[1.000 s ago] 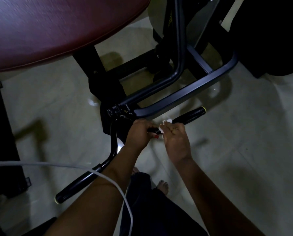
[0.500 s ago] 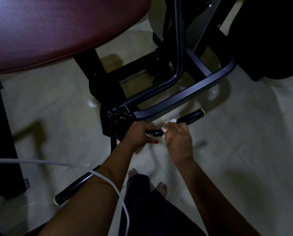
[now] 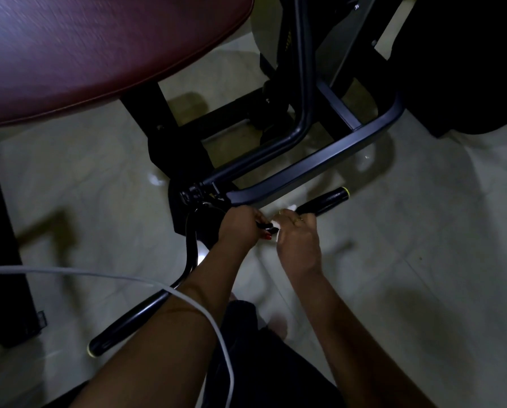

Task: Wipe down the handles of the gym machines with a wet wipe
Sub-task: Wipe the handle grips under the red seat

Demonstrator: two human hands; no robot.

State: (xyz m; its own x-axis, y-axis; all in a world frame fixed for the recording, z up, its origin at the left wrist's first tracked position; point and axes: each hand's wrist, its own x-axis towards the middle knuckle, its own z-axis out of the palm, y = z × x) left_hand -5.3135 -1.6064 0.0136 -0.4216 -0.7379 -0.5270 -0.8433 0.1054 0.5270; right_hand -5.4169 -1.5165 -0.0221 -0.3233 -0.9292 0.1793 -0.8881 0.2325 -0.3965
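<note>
Head view: the right hand (image 3: pixel 299 240) has edged slightly up the handle (image 3: pixel 326 200), fingers curled round it over the wet wipe (image 3: pixel 292 207). The left hand (image 3: pixel 240 228) grips the same handle just beside it. The handle's long axis runs lower-left to upper-right, its yellow-ringed end apparently pointing right.

Both forearms reach down and forward, hands side by side.
The left hand (image 3: pixel 240 228) curls round the black handle (image 3: pixel 326 200); the right hand (image 3: pixel 298 240), knuckles up, grips a white wet wipe (image 3: pixel 276 231) just beside it.
</note>
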